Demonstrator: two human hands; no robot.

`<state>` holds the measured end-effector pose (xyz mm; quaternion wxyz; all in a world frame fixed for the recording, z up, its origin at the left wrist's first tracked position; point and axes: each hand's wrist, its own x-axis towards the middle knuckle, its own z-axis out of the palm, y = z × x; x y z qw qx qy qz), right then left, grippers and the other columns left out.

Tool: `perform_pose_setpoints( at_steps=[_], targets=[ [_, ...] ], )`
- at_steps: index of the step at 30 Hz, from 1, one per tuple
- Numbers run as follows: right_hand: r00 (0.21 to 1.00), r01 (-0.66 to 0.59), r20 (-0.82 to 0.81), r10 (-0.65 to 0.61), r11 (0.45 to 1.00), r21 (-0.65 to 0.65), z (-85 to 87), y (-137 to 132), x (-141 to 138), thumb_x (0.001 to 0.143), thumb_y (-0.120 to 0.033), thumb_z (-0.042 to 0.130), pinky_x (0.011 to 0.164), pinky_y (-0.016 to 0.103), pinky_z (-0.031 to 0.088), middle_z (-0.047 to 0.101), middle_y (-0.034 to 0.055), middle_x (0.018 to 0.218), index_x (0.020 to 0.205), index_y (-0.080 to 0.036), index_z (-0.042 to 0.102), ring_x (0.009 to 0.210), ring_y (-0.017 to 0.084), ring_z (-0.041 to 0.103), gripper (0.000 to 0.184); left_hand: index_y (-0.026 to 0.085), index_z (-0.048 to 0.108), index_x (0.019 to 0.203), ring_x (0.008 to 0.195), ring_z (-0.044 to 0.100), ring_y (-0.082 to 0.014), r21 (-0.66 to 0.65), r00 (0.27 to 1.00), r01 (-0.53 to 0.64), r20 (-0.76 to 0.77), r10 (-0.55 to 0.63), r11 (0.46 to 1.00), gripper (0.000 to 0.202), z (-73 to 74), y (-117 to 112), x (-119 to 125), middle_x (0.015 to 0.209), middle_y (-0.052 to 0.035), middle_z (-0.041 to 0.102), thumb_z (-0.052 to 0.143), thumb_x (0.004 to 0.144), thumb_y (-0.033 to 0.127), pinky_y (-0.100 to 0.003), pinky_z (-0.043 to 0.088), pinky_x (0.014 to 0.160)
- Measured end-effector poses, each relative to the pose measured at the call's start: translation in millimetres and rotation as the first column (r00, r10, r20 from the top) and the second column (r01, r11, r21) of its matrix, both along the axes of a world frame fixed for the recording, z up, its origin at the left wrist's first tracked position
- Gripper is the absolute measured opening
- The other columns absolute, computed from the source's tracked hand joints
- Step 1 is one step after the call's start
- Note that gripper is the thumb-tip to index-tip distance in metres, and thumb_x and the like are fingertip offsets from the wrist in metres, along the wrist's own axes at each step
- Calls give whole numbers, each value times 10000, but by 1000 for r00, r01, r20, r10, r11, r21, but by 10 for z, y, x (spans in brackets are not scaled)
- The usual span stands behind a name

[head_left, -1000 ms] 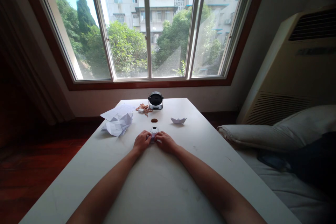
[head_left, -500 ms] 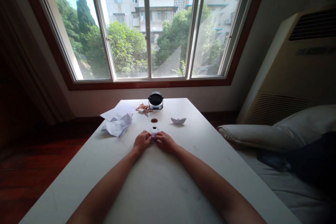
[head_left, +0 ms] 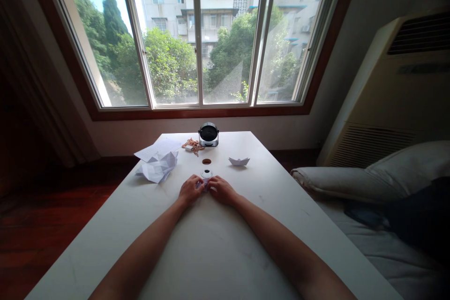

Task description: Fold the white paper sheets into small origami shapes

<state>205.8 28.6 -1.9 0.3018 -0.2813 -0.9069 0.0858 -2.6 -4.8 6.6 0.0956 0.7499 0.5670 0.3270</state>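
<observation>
From the head view, both hands are working close together mid-table: the left hand (head_left: 191,189) and right hand (head_left: 221,191) are pinching a small folded paper (head_left: 204,186) between thumbs and fingers, just in front of them on the table (head_left: 207,248). One paper boat (head_left: 239,162) is sitting finished off to the right; I'd guess the held piece is still needing shaping. Loose crumpled paper (head_left: 159,168) is lying left, unshaped. No brands or labels are showing legibly; the flat sheet (head_left: 149,152) is maybe carrying faint marks, too small to read.
</observation>
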Motion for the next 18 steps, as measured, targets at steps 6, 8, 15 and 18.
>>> perform_pose_setpoints(
  at_steps=[6,8,15,18],
  targets=[
    [1000,-1,-8,1,1000,-11,-7,6,-2,824,-95,658,935,357,478,694,40,1055,973,-247,726,1019,215,594,223,240,683,934,925,623,-173,-10,1000,15,6,-15,1000,123,14,-19,6,1035,-29,649,603,885,319,-273,459,828],
    [1000,1,-12,-1,1000,-9,-9,5,-3,828,-100,657,933,356,477,692,41,1055,981,-248,727,1022,214,593,224,239,682,931,937,621,-175,-12,1000,17,8,-17,1000,118,19,-21,10,1038,-31,647,605,883,313,-274,461,839],
    [1000,4,-11,-4,1000,-13,-12,2,1,830,-111,659,932,358,475,689,46,1057,991,-245,725,1030,217,594,220,239,680,935,935,623,-175,-7,999,31,17,-31,1000,124,6,-9,1,1037,-29,643,603,885,323,-278,463,857],
    [1000,9,-12,-9,1000,-14,-14,1,-1,828,-113,662,936,359,474,689,44,1056,982,-244,722,1030,219,592,212,239,682,950,933,625,-176,-12,999,33,14,-33,999,137,1,-4,-5,1044,-31,642,594,892,326,-281,464,854]
  ],
)
